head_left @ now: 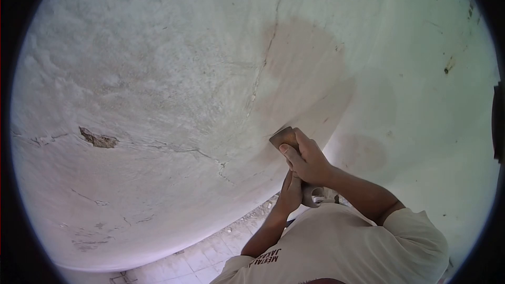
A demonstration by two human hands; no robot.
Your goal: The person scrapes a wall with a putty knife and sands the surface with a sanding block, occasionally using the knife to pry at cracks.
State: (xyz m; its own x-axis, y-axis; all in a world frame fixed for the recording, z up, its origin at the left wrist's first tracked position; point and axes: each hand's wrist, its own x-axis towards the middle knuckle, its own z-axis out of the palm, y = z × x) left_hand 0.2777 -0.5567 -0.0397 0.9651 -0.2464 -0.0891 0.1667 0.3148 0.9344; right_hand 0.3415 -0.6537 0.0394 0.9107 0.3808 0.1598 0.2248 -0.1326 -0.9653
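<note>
Jutting above right hand (309,162) grip: scraper (283,137).

I see a room under repair, white plaster wall (158,63) rough and flaking, long cracks (261,68) across it, a chipped-out patch (98,139) baring brown beneath, pale tiled floor (202,263) below, grit (255,214) scattered along the wall's foot.

The pale tiled floor (200,264) carries scattered crumbs of rubble (252,215), thickest along its far edge.
</note>
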